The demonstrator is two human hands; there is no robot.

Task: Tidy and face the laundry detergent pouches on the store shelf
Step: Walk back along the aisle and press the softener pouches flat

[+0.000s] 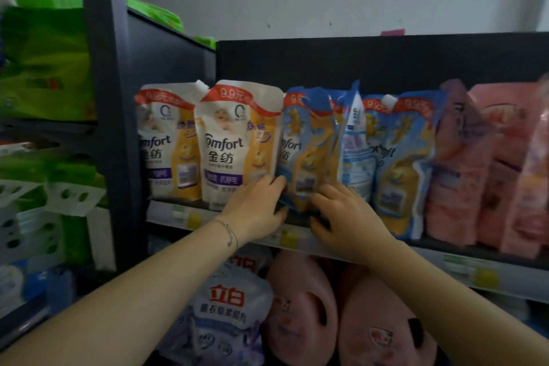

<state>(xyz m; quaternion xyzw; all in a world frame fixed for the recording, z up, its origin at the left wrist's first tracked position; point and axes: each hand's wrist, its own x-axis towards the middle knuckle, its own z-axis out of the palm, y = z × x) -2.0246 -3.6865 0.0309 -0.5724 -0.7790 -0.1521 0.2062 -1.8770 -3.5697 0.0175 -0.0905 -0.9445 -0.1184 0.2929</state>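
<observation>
A blue pouch [306,142] on the shelf [421,260] is gripped at its lower edge by the left hand [255,208] and the right hand [341,217]. White pouches [234,139] are stood upright to its left; a second blue pouch [401,163] and pink pouches [490,163] are seen to its right.

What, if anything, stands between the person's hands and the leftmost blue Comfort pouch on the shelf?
Nothing visible. The left hand and the right hand both grip the lower part of the blue pouch. The white pouch stands close beside it, not in front.
</observation>
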